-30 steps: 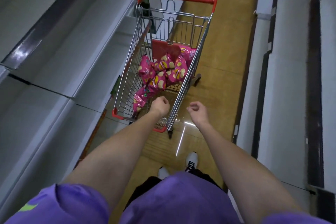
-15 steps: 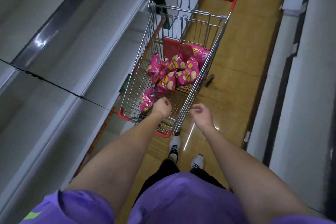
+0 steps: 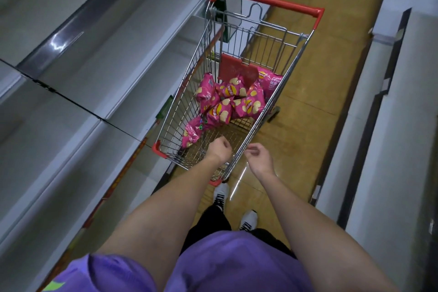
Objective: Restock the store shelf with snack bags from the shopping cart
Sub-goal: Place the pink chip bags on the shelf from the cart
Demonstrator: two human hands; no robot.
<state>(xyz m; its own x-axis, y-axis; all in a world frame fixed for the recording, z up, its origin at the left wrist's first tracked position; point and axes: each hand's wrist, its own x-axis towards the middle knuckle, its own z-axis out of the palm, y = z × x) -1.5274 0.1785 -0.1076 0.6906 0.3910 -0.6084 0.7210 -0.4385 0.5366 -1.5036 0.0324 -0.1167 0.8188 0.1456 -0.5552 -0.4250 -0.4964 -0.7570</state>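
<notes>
- We stand in a store aisle with a tan wood-look floor (image 3: 305, 111); the shopping cart (image 3: 239, 140) serves as our landmark.
- Left of the cart runs a tier of grey metal shelves (image 3: 99, 71), stepped and bare where we can see them, with a glossy price rail along one edge.
- The cart is chrome wire with a red handle (image 3: 267, 0) at its far end and red corner bumpers at the end near us; it sits just beside the left shelves.
- The pink snack bags (image 3: 227, 104) lie heaped in the cart's far half, below a red fold-down flap (image 3: 237, 71); one bag has slid toward the near left corner.
- Right of the cart, across a strip of floor, we see a second grey shelf unit (image 3: 388, 125) with dark uprights.
- Our left hand (image 3: 219, 149) hangs over the near end of the cart's basket, fingers curled under into a loose fist with nothing in them; it is clear of the bags.
- Our right hand (image 3: 259, 157) hovers just outside the cart's near right rim, fingers loosely bent, thumb and forefinger close together, holding nothing we can make out.
- Whether either hand touches the rim we cannot tell.
- Below the cart's near end we see white shoes (image 3: 221, 194), black trousers and a purple shirt (image 3: 227, 265).
- The print on the bags is too small to read, and the flap hides part of the pile.
</notes>
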